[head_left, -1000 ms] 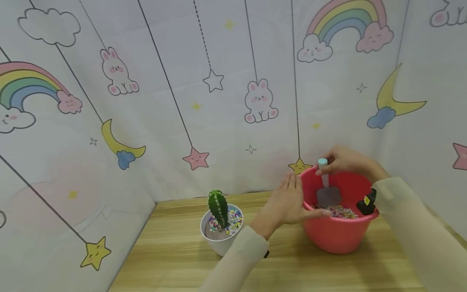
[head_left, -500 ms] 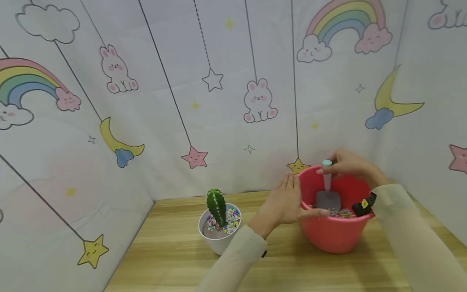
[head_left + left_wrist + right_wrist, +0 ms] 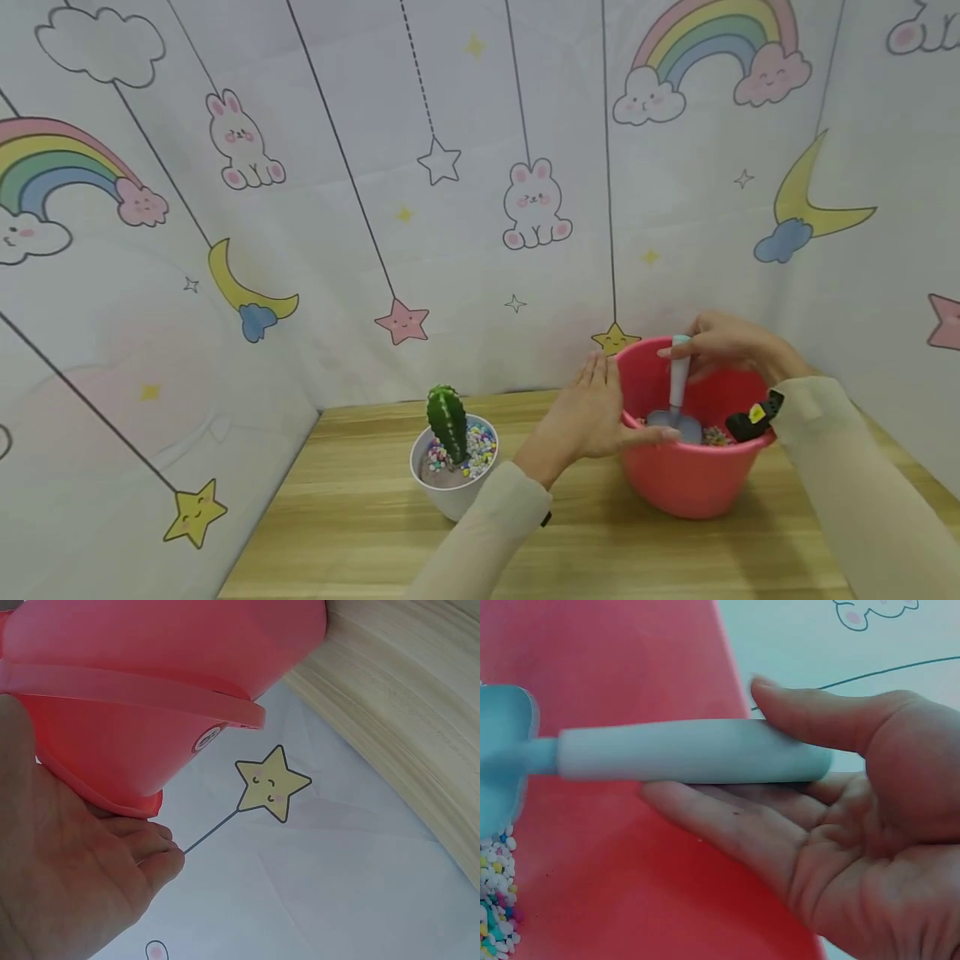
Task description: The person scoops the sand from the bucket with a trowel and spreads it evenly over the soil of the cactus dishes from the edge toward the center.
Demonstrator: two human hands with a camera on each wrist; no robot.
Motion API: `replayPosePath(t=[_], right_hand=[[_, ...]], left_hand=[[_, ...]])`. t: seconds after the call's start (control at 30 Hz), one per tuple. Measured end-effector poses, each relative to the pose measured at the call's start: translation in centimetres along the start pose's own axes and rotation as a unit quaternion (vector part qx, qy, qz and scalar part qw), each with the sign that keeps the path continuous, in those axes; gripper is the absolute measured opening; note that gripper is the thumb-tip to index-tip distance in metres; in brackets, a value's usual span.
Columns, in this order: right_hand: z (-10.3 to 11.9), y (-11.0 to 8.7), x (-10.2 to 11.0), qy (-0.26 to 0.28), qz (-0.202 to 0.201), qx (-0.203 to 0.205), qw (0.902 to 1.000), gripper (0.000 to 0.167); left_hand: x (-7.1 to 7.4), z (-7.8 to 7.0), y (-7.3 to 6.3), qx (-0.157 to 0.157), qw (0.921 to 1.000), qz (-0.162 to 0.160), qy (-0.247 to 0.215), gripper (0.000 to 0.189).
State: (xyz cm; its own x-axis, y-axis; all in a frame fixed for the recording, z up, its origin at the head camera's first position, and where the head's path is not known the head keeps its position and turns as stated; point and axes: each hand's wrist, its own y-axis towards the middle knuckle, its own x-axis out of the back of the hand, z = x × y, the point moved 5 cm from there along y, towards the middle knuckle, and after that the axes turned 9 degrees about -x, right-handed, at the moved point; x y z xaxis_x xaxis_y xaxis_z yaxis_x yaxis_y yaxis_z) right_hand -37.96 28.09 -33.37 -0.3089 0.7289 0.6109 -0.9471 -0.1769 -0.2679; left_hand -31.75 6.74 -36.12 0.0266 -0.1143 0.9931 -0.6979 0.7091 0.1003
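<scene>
My right hand (image 3: pixel 731 343) grips a small toy shovel (image 3: pixel 678 379) by its pale handle, thumb on one side and fingers on the other. Its blue blade (image 3: pixel 506 757) points down inside a red plastic bucket (image 3: pixel 697 483), over small multicoloured pebbles (image 3: pixel 496 900). On the bucket's near left side lies my left hand (image 3: pixel 581 417), fingers straight along the outside and thumb stretched along the front rim. From the left wrist view, the left fingertips (image 3: pixel 161 862) show right at the bucket's rim.
A white pot (image 3: pixel 453 500) with a green cactus (image 3: pixel 447 423) and coloured pebbles stands left of the bucket on the wooden table (image 3: pixel 337 517). A white cloth (image 3: pixel 337 250) printed with stars, rabbits and rainbows rises behind and at both sides.
The shovel has shifted a little to the right with my right hand, and its blade has turned and tilted lower toward the pebbles. My left hand holds its place at the bucket.
</scene>
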Motion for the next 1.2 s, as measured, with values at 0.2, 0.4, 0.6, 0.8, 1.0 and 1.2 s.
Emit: replayPosePath(t=[0.2,0.4,0.6,0.8,1.0,1.2], right_hand=[[-0.1,0.2,-0.3,0.031,0.049,-0.022,0.9981,0.035],[-0.3,0.2,-0.7,0.057,0.071,-0.040,0.9950,0.034],[-0.5,0.3,-1.1,0.071,0.074,-0.055,0.9932,0.033],[-0.8,0.4,-1.4,0.086,0.097,-0.060,0.9898,0.029],[-0.9,0.2,-1.3,0.102,0.114,-0.060,0.9864,0.030],[-1.2,-0.2,-0.1,0.130,0.098,-0.068,0.9843,0.031]], left_hand=[[0.1,0.1,0.1,0.002,0.9997,0.000,0.022,0.125],[0.1,0.1,0.1,0.003,0.9996,0.000,0.029,0.124],[0.0,0.3,-0.1,0.006,0.9997,0.001,0.024,0.125],[-0.3,0.2,-0.1,0.013,0.9996,0.011,0.021,0.126],[-0.1,0.2,0.0,0.014,0.9993,0.008,0.032,0.126],[0.0,-0.1,0.2,0.011,0.9995,0.003,0.029,0.127]])
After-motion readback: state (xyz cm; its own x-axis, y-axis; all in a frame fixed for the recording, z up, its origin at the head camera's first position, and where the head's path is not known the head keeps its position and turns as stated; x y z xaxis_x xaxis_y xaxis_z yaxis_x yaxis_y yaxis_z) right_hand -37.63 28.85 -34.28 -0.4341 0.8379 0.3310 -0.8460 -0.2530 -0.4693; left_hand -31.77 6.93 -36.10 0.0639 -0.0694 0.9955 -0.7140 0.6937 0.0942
